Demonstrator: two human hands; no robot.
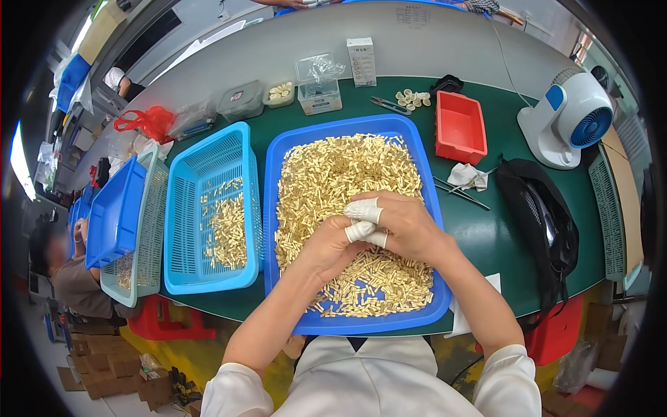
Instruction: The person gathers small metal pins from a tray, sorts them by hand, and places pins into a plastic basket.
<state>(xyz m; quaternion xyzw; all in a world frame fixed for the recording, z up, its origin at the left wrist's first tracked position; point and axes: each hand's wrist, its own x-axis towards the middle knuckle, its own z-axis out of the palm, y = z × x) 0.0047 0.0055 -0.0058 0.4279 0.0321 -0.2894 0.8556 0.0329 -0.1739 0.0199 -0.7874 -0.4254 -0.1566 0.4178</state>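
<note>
A large blue tray [269, 208] holds a thick layer of small gold-coloured metal pieces [333, 163]. Over its middle my left hand [332, 244] and my right hand [406, 226] meet, fingertips pressed together. White finger covers are on fingertips of both hands. Whatever lies between the fingers is hidden. To the left, a light blue basket [179, 208] has a smaller heap of similar gold pieces [229, 226] in it.
A red bin [460, 126], tweezers [462, 193], a crumpled white cloth [470, 176], a black bag [538, 222] and a fan [571, 125] stand right. Plastic boxes [321, 97] line the back. Another person [76, 278] sits far left, beside a blue bin [114, 215].
</note>
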